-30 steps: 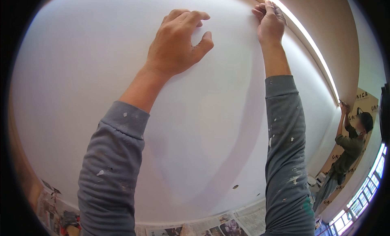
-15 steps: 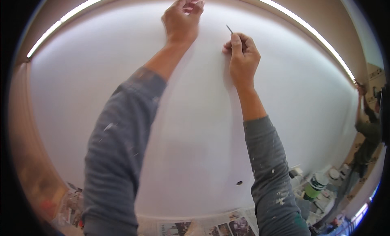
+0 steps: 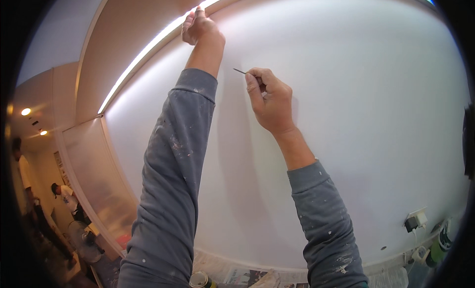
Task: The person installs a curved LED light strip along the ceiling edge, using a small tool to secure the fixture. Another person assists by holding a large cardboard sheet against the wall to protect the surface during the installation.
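Up at the top, my left hand (image 3: 203, 29) reaches to the lit edge of a long light strip (image 3: 153, 44). Its fingers are curled together beside the strip, and whatever they may pinch is too small or hidden to make out. Lower and to the right, my right hand (image 3: 272, 97) is closed on a thin, dark, pointed tool (image 3: 239, 70). The tool's tip points up and left, toward the left forearm. Behind both arms stands a large white wall panel (image 3: 346, 114). Paint specks dot my grey sleeves.
Newspaper (image 3: 242, 277) lies along the panel's foot, with a can (image 3: 200, 279) on it. Plugs (image 3: 415, 221) sit in a socket at lower right, near a green container (image 3: 438, 251). On the left are a frosted panel (image 3: 96, 161), a fan (image 3: 84, 241) and two people (image 3: 67, 195) farther off.
The view has swung left, bringing the room and people on that side into sight. My left hand is now at the light strip. The right hand's tool now tilts more to the left.
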`<action>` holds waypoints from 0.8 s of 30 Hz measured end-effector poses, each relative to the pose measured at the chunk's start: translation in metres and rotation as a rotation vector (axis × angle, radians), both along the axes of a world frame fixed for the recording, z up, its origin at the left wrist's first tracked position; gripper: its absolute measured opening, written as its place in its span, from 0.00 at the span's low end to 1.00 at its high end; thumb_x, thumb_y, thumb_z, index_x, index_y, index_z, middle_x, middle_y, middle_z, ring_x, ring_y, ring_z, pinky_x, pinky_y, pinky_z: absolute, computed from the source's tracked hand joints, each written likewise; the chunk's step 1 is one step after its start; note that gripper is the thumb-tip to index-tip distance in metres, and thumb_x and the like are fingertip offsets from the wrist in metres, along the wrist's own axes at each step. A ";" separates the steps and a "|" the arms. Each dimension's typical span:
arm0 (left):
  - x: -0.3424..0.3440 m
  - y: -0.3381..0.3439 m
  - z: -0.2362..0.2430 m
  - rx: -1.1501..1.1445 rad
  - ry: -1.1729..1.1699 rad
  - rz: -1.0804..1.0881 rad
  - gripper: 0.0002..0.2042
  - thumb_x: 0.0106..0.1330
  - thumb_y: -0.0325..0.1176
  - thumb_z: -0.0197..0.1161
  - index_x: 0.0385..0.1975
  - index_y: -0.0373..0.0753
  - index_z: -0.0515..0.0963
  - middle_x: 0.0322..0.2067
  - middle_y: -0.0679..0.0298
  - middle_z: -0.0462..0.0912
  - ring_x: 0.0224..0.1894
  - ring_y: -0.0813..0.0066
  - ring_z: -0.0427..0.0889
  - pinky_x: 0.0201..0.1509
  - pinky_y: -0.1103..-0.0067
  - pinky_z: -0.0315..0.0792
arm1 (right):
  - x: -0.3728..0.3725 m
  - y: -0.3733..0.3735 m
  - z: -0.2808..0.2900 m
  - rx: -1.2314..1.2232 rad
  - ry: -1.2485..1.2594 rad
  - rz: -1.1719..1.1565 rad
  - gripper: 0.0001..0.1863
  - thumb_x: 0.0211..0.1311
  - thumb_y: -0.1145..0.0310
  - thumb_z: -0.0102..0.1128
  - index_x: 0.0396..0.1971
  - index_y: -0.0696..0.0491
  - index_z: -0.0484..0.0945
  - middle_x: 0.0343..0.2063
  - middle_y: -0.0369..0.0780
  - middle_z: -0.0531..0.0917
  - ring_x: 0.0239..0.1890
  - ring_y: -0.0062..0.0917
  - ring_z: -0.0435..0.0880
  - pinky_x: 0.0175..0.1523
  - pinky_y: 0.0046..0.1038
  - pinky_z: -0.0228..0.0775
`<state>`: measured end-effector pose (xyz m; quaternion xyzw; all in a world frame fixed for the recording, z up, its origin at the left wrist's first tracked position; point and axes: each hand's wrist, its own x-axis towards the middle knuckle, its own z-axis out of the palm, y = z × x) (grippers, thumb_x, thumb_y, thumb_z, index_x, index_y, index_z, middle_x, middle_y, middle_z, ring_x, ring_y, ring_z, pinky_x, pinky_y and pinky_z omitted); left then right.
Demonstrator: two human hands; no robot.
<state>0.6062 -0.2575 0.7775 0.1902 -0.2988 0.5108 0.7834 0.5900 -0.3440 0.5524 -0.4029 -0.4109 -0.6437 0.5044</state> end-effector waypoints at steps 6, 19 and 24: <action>-0.012 -0.005 -0.009 0.035 0.087 -0.016 0.07 0.72 0.28 0.66 0.44 0.32 0.83 0.33 0.64 0.85 0.31 0.79 0.83 0.38 0.85 0.80 | 0.001 -0.018 -0.011 -0.037 0.027 0.048 0.03 0.69 0.73 0.63 0.37 0.57 0.81 0.26 0.41 0.84 0.25 0.27 0.81 0.33 0.28 0.75; 0.018 0.013 -0.032 0.477 -0.104 0.097 0.06 0.73 0.32 0.63 0.45 0.40 0.79 0.37 0.67 0.79 0.41 0.75 0.79 0.52 0.80 0.74 | 0.003 -0.013 0.003 -0.019 -0.019 0.048 0.03 0.67 0.73 0.63 0.34 0.56 0.80 0.26 0.44 0.84 0.25 0.35 0.83 0.33 0.33 0.76; 0.019 0.039 -0.056 0.565 -0.074 0.129 0.05 0.73 0.33 0.63 0.41 0.40 0.81 0.35 0.67 0.83 0.40 0.76 0.82 0.49 0.81 0.76 | 0.010 -0.003 0.011 0.002 -0.035 0.117 0.03 0.66 0.74 0.64 0.34 0.57 0.80 0.25 0.44 0.84 0.25 0.35 0.83 0.31 0.33 0.75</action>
